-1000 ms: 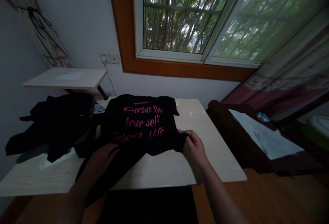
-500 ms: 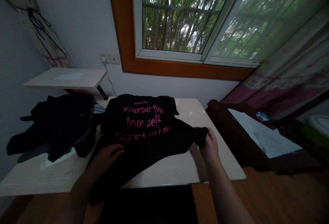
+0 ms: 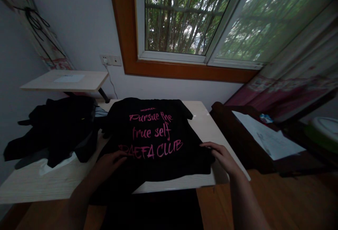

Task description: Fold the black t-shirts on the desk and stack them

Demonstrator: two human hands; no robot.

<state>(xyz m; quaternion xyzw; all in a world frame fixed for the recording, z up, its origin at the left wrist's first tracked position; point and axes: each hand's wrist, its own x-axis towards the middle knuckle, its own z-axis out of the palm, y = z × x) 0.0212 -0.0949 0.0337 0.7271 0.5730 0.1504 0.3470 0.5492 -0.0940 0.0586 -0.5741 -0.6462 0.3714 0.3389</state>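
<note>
A black T-shirt (image 3: 150, 165) with pink lettering, including "Pursue the true self", lies spread on the pale table, its lower left part sagging past the front edge. At its lower left, my left hand (image 3: 109, 166) rests on the cloth, thumb and fingers bent together with fabric pinched between them. My right hand (image 3: 223, 156) grips the shirt's right side near the bottom hem, its thumb partly hidden by the dark cloth.
Left of the shirt is a heap of dark clothing (image 3: 63, 128) with a white piece beneath. Behind it stands a small raised shelf (image 3: 92, 78) carrying a paper. The pale table (image 3: 221, 131) ends near a dark wooden piece of furniture (image 3: 245, 145) holding white sheets (image 3: 266, 138).
My right hand has moved slightly right and down, drawing the folded-over side of the T-shirt out flat. More pink lettering shows now. My left hand stays nearly in place.
</note>
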